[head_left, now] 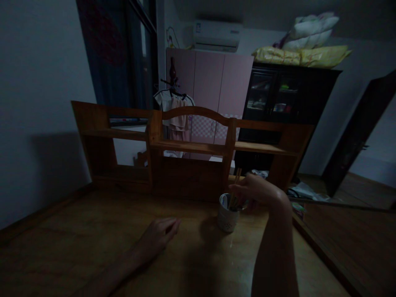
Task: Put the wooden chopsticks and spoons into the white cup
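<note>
The chopsticks stand at a slight tilt in a pale cup, at least 2 tips showing above the fingers. The cup is upright on the wooden desk, right of the middle and near the foot of the shelf unit, with small reddish marks on its front. Other utensils share it, too dim for me to sort out. The person's right hand bends down over the rim from the right, its fingers closed on the chopsticks. The left hand lies on the desk to the left of the cup, well apart from it and loosely curled; I can't tell whether its fingertips meet. Behind, the shelf unit has 3 sections, the middle topped by an arch. Beyond are clothes on hangers, a pink wardrobe under an air conditioner, and a black cabinet bearing a yellow package.
</note>
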A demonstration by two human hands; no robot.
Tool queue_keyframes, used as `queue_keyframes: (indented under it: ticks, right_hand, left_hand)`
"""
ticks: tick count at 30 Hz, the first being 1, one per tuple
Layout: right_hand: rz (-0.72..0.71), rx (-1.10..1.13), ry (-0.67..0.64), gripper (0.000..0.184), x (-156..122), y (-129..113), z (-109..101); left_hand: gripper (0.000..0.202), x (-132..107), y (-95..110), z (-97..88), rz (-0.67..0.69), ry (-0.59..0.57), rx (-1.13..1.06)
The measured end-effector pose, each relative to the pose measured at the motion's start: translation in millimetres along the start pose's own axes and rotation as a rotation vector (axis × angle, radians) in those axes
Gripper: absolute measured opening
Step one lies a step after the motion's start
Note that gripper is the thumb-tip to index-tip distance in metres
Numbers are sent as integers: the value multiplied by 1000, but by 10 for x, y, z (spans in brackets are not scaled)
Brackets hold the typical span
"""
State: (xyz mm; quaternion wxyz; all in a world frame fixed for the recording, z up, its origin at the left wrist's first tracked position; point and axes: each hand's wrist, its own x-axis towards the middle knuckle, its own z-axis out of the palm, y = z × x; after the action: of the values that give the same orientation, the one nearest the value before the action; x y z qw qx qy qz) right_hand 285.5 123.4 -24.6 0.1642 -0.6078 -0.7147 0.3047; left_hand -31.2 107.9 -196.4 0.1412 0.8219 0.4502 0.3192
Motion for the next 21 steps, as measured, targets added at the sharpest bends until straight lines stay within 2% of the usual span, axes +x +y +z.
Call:
queue_keyframes:
  ticks: [4, 10, 21]
  right_hand:
    - [47, -70, -67, 41, 26, -142, 66]
    - [115, -303, 50, 39, 108, -291, 178]
    - [91, -372, 142, 37, 113, -329, 201]
  left_hand:
    - [41, 1, 21, -4, -8, 8, 19]
    - [40, -7, 4, 8, -2, 14, 14]
    - [39, 0, 19, 7, 2, 36, 20]
